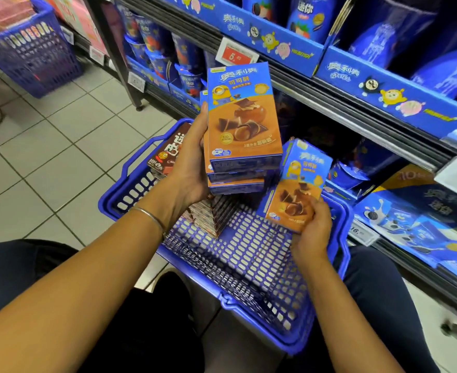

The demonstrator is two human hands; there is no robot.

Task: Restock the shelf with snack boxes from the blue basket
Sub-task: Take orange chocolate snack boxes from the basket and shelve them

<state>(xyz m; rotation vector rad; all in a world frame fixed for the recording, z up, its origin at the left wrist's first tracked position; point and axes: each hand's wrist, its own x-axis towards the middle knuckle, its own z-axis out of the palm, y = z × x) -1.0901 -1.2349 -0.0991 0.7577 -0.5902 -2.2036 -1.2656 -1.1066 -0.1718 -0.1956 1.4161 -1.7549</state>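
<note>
My left hand (192,157) grips a stack of three blue and orange snack boxes (243,117) from the left side, held upright above the blue basket (238,254). My right hand (312,230) holds one more box of the same kind (294,184) by its lower end, tilted, over the basket's right rim. The basket sits on the floor between my knees, in front of the shelf (356,109). Inside it, brown boxes (208,214) lie near the back, and a brown chocolate box (170,152) leans at the far left corner.
The shelf on the right holds blue cookie packs and cups (187,76) behind price tags (235,56). A dark gap (316,130) opens on the shelf level behind the boxes. A second blue basket (30,49) stands far left on the tiled floor (46,157).
</note>
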